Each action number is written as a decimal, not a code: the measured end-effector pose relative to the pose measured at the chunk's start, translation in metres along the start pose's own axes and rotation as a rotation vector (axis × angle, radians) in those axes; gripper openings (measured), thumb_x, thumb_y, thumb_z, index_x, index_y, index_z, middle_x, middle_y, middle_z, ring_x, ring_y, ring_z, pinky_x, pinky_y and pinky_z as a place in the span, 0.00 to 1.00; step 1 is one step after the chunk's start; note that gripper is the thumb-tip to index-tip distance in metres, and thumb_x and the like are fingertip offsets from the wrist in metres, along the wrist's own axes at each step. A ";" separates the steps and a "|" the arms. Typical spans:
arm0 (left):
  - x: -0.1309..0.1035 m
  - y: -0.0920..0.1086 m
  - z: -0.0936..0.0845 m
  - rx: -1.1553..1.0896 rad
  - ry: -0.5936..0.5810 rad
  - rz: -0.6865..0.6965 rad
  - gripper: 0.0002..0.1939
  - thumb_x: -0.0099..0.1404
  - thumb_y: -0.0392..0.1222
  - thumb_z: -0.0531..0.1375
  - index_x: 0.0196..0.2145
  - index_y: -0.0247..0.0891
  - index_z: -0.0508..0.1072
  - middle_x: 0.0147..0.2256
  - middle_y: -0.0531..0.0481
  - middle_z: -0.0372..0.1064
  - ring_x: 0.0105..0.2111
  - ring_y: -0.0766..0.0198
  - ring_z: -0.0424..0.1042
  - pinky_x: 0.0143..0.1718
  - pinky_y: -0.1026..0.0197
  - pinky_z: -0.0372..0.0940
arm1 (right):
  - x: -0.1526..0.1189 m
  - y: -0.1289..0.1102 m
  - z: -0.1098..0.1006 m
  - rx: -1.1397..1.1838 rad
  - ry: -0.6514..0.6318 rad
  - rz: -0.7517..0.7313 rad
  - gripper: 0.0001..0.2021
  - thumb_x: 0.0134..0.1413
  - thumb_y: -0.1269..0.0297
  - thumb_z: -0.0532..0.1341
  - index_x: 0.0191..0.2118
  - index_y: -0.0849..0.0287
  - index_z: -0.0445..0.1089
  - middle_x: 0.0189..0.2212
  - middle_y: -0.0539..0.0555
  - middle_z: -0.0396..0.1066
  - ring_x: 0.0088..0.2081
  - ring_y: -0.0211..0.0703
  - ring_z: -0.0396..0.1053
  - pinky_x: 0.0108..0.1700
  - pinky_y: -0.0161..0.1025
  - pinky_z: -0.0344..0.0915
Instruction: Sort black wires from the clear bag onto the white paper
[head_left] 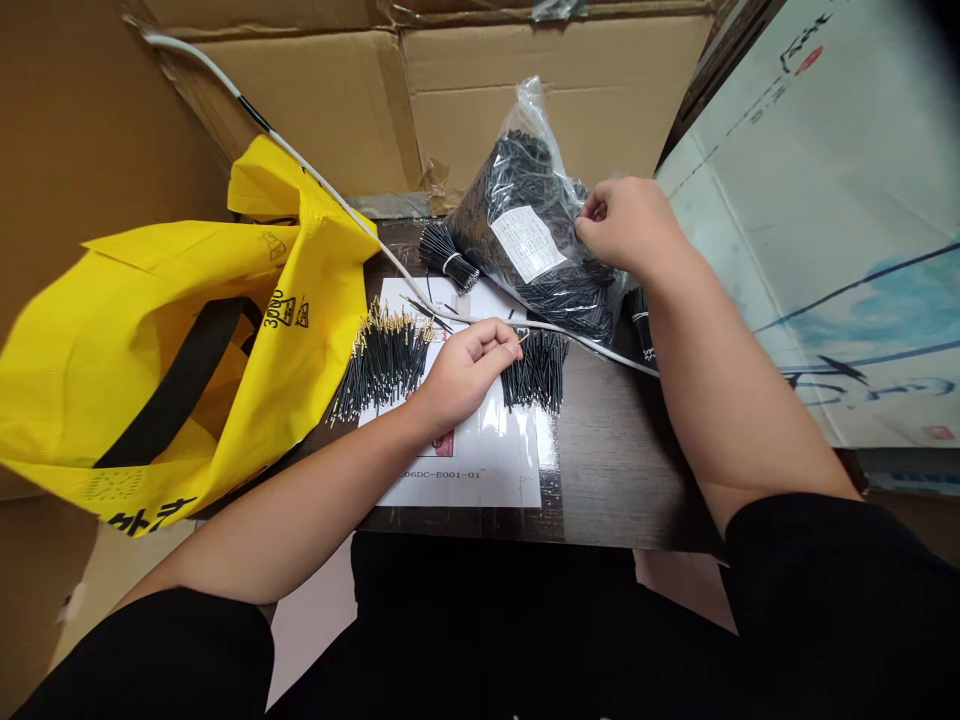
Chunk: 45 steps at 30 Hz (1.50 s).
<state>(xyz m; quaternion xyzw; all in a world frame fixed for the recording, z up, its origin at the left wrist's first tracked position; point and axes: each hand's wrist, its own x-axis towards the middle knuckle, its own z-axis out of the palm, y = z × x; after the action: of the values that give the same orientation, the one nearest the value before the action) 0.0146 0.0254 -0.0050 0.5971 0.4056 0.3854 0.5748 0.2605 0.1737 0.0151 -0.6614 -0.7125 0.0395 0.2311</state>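
Observation:
My left hand [466, 372] is closed in a pinch, with a small gold-coloured terminal pin [524, 340] showing at its fingertips. Just beyond those fingertips lies a row of short black wires [541, 372]. On the other side of this hand spreads a pile of black wires with gold ends [382, 355]. My right hand [628, 222] is raised with thumb and fingers pinched together, in front of the right side of a clear plastic bag [529, 180] packed with black wires. Whatever its fingertips hold is too small or hidden to make out.
A printed white sheet [491, 470] lies under the wires on the dark table [626, 465]. A white cable [330, 190] crosses the work area. Tied wire bundles [448, 257] flank the bag. A yellow bag [187, 260] stands left; cardboard boxes [480, 100] close off the back.

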 end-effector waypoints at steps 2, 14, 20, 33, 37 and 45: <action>0.000 -0.001 0.000 0.006 -0.003 -0.004 0.05 0.65 0.38 0.57 0.31 0.39 0.70 0.20 0.58 0.53 0.23 0.70 0.55 0.26 0.62 0.52 | -0.002 -0.009 -0.011 0.003 0.115 0.015 0.07 0.49 0.67 0.64 0.25 0.52 0.66 0.26 0.51 0.71 0.31 0.44 0.62 0.40 0.47 0.65; -0.001 0.001 0.000 0.014 0.014 0.020 0.05 0.64 0.37 0.56 0.30 0.39 0.70 0.19 0.59 0.52 0.23 0.70 0.54 0.26 0.62 0.51 | -0.038 -0.054 -0.064 0.428 0.499 -0.268 0.06 0.57 0.72 0.59 0.32 0.53 0.68 0.28 0.48 0.70 0.29 0.40 0.68 0.32 0.41 0.62; -0.002 0.000 0.000 0.051 0.028 0.033 0.05 0.64 0.38 0.57 0.30 0.39 0.70 0.19 0.58 0.53 0.22 0.69 0.54 0.25 0.61 0.51 | -0.105 -0.070 -0.034 0.379 0.331 -0.400 0.03 0.65 0.63 0.60 0.38 0.53 0.71 0.33 0.52 0.75 0.30 0.40 0.69 0.36 0.42 0.67; 0.000 -0.003 -0.002 0.214 0.079 0.094 0.06 0.64 0.39 0.58 0.30 0.39 0.70 0.23 0.55 0.60 0.25 0.68 0.58 0.28 0.62 0.54 | -0.146 -0.058 0.013 0.568 0.204 -0.612 0.07 0.62 0.71 0.61 0.43 0.54 0.74 0.32 0.52 0.73 0.32 0.40 0.68 0.36 0.41 0.68; 0.001 -0.004 -0.002 0.236 0.097 0.108 0.06 0.64 0.39 0.58 0.30 0.38 0.71 0.27 0.52 0.65 0.30 0.65 0.63 0.29 0.63 0.56 | -0.145 -0.055 0.014 0.566 0.221 -0.612 0.09 0.61 0.72 0.61 0.45 0.54 0.74 0.34 0.53 0.73 0.34 0.41 0.70 0.37 0.42 0.69; 0.000 -0.002 -0.002 0.314 0.097 0.144 0.07 0.64 0.39 0.58 0.28 0.39 0.69 0.22 0.55 0.58 0.25 0.67 0.58 0.28 0.62 0.55 | -0.145 -0.054 0.015 0.561 0.205 -0.638 0.10 0.62 0.72 0.61 0.45 0.52 0.75 0.35 0.53 0.71 0.37 0.43 0.71 0.39 0.43 0.72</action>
<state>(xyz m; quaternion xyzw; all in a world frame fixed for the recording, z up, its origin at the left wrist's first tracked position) 0.0129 0.0263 -0.0071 0.6878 0.4442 0.3857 0.4253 0.2077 0.0316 -0.0194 -0.3200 -0.8163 0.0922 0.4719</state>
